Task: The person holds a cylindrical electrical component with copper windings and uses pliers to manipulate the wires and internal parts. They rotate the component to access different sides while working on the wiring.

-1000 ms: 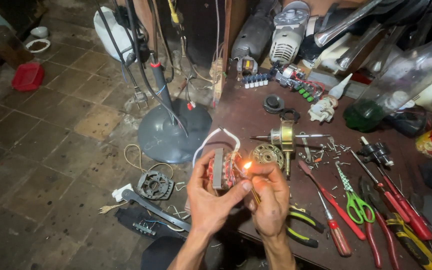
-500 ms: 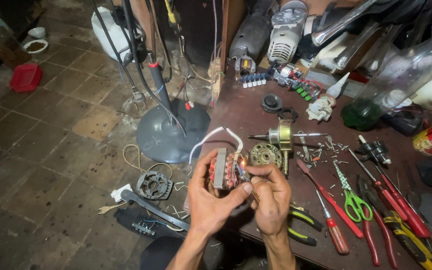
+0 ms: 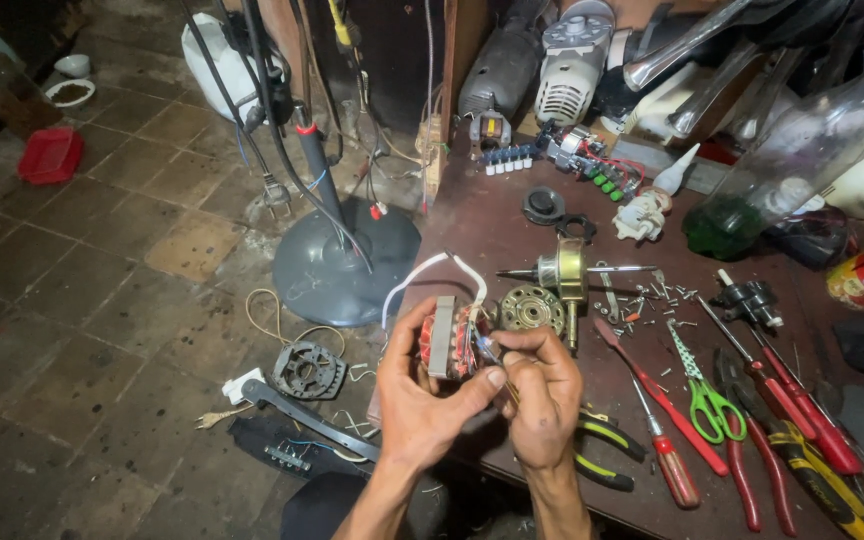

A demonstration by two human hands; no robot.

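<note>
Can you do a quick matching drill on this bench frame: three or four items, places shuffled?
Items:
1. motor stator
2. green-handled scissors
3. grey fan base
4. red basket

Places:
A. floor, far left
B. held in the left hand, right hand at its wires
C. floor, beside the table edge
D. flat on the table, right of the hands

Pairs: 1-B, 2-D, 3-C, 4-A
</note>
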